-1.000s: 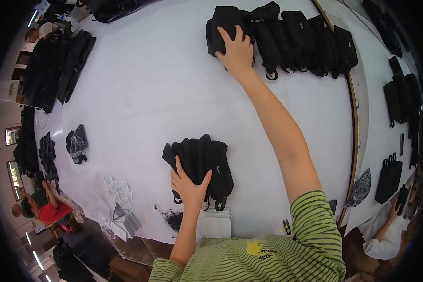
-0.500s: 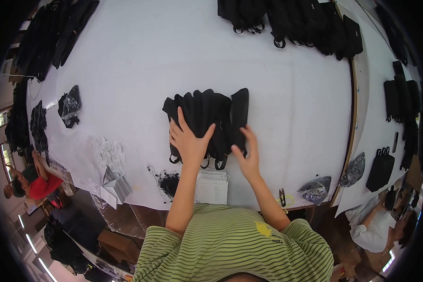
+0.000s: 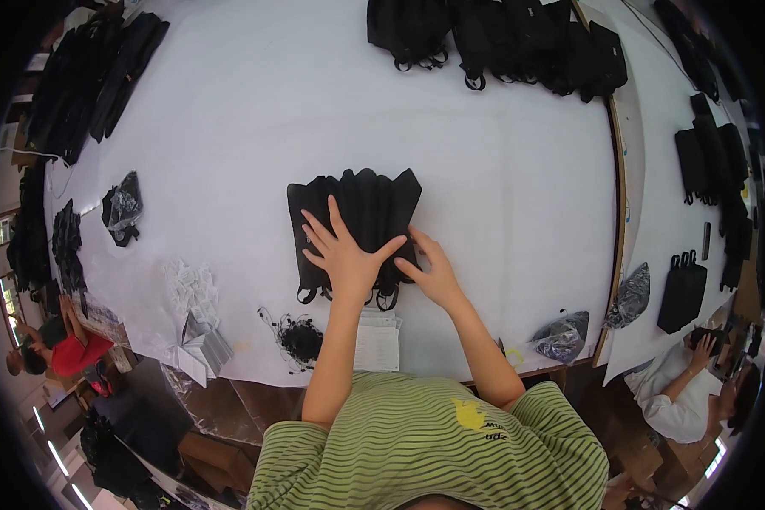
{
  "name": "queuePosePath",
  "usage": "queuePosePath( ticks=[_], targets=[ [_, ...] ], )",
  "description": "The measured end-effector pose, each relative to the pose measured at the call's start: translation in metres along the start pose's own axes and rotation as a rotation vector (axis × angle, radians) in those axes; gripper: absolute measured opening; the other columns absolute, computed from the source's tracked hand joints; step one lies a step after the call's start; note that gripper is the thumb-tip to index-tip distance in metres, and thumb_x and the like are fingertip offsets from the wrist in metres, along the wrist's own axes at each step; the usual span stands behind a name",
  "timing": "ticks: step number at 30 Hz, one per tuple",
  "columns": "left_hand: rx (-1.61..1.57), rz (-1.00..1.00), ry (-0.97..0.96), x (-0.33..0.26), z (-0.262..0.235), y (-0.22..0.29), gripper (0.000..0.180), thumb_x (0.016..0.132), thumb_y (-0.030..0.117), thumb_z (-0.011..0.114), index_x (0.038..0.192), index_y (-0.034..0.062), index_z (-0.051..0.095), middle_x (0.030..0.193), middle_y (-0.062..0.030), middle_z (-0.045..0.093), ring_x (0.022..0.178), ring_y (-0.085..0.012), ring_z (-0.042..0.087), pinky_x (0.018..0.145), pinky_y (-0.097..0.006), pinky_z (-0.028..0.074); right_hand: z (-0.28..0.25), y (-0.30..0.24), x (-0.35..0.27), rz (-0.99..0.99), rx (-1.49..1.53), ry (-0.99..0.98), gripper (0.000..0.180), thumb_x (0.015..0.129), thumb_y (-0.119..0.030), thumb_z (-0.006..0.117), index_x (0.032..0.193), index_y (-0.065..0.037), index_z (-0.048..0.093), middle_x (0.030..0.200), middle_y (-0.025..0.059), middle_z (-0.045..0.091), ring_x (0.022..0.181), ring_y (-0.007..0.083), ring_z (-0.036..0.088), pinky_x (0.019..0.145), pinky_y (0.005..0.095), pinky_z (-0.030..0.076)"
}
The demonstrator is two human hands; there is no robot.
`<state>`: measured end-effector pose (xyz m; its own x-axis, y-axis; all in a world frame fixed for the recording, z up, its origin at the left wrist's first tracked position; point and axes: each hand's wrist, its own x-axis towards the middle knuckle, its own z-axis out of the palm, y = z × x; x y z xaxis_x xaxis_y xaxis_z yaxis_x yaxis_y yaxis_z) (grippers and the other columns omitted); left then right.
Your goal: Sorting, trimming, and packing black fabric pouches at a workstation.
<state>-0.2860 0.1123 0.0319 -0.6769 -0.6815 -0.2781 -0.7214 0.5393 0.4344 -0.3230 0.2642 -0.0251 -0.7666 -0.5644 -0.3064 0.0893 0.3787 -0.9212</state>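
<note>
In the middle of the white table lies a tight row of several black fabric bags (image 3: 353, 200), overlapping like a fan, with small loops at their near ends. My left hand (image 3: 346, 257) rests flat on top of them, fingers and thumb spread wide. At the row's right edge is my right hand (image 3: 433, 270), its thumb and fingers apart and its fingertips against the outermost bag. A stack of printed paper sheets (image 3: 377, 344) lies between my forearms, just below the bags. Beside my left forearm is a tangle of thin black cords (image 3: 300, 340).
More black bags (image 3: 518, 42) lie at the far right, others (image 3: 98, 72) at the far left. White tags (image 3: 191, 289) and a small booklet pile (image 3: 202, 353) sit left. Plastic-wrapped black items (image 3: 563, 337) lie near right. Co-workers (image 3: 676, 395) are at both sides.
The rightmost bag, earlier standing a little apart under my right hand, now lies against the others. My right hand has come left with it; my left hand stays spread on the row.
</note>
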Motion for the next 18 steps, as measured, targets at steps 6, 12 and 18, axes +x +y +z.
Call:
queuePosePath(
  ticks=[6,12,18],
  targets=[
    [0.015,-0.031,0.055,0.001,0.005,-0.008,0.125,0.057,0.067,0.077,0.15,0.0144,0.012,0.151,-0.0314,-0.001,0.141,-0.0452,0.004,0.104,-0.068,0.009,-0.069,-0.026,0.085,-0.202,-0.2,0.212,0.032,0.078,-0.027,0.072,0.106,-0.01,0.067,0.121,0.0123,0.058,0.114,0.0322,0.05,0.099,0.0401,0.038],
    [0.01,-0.039,0.034,-0.002,0.008,-0.003,0.124,0.058,0.064,0.079,0.15,0.014,0.013,0.152,-0.0292,0.0,0.142,-0.0432,0.003,0.105,-0.068,0.008,-0.156,-0.076,0.266,-0.37,-0.713,0.967,0.062,0.073,-0.022,0.075,0.13,-0.018,0.05,0.116,0.0074,0.056,0.104,0.0262,0.055,0.092,0.0389,0.043],
    [-0.002,-0.028,0.045,-0.004,0.009,-0.009,0.122,0.058,0.065,0.078,0.15,0.0142,0.014,0.151,-0.0309,0.001,0.141,-0.0437,0.004,0.104,-0.069,0.008,-0.17,-0.073,0.266,-0.338,-0.499,0.873,0.058,0.077,-0.02,0.063,0.133,-0.024,0.048,0.11,0.013,0.053,0.09,0.0302,0.062,0.075,0.0408,0.053]
  ],
)
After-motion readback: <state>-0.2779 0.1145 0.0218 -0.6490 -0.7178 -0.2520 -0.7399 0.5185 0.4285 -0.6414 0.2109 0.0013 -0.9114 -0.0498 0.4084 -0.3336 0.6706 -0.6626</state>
